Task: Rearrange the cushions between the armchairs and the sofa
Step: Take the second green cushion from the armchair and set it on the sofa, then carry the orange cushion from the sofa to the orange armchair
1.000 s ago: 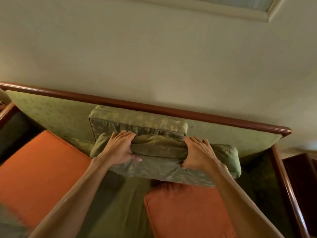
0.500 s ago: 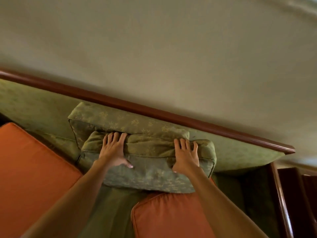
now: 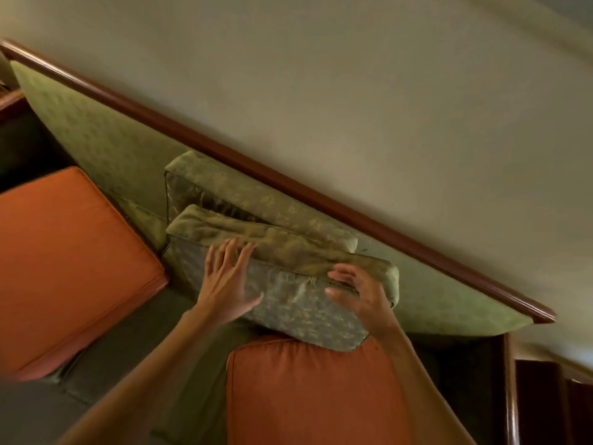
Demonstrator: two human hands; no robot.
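Note:
Two green patterned cushions lean against the sofa back. The front green cushion (image 3: 298, 303) stands upright in front of the rear green cushion (image 3: 244, 191). My left hand (image 3: 229, 281) lies flat on the front cushion's face, fingers spread, reaching its top edge. My right hand (image 3: 356, 290) hovers over the cushion's upper right with curled, parted fingers, barely touching it. An orange cushion (image 3: 64, 261) lies on the seat at left. A second orange cushion (image 3: 308, 393) lies at the lower right, under the front cushion's bottom edge.
The sofa has a green padded back (image 3: 96, 136) topped by a dark wooden rail (image 3: 288, 181). A wooden armrest (image 3: 510, 396) closes the right end. A plain wall (image 3: 353, 75) rises behind. A strip of green seat (image 3: 134, 358) shows between the orange cushions.
My hands have loosened their grip on the front green cushion's top edge; it now rests against the rear one. The view has tilted and swung right.

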